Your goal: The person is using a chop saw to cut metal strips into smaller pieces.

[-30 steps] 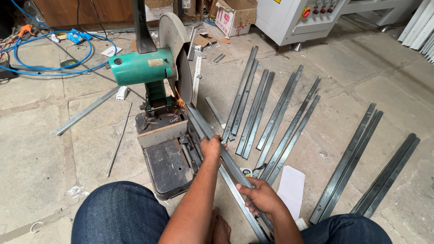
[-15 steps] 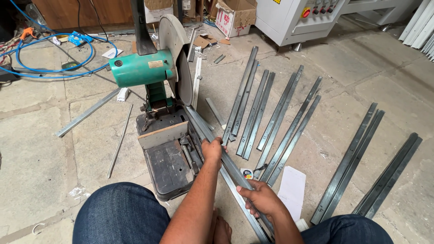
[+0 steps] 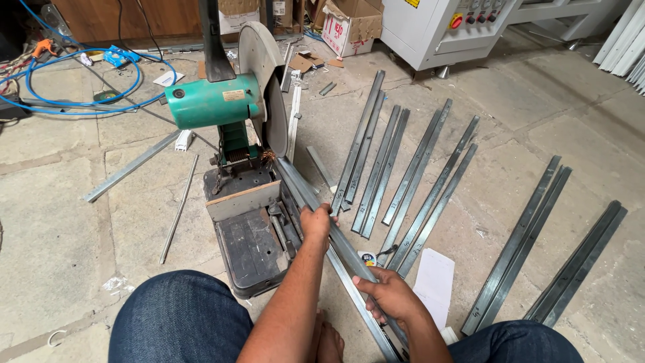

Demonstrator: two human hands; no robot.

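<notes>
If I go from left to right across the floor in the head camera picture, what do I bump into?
Blue hose → thin rod → green chop saw → left hand → right hand → white paper → two far-right pairs of metal strips.

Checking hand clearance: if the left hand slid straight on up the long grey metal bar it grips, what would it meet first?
Probably the chop saw's round grey cutting disc: the left hand points along the long grey metal bar running beneath it. Depth is unclear.

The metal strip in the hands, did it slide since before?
Cannot tell. The metal strip lies the same against the chop saw, with the left hand and right hand gripping it alike.
</notes>
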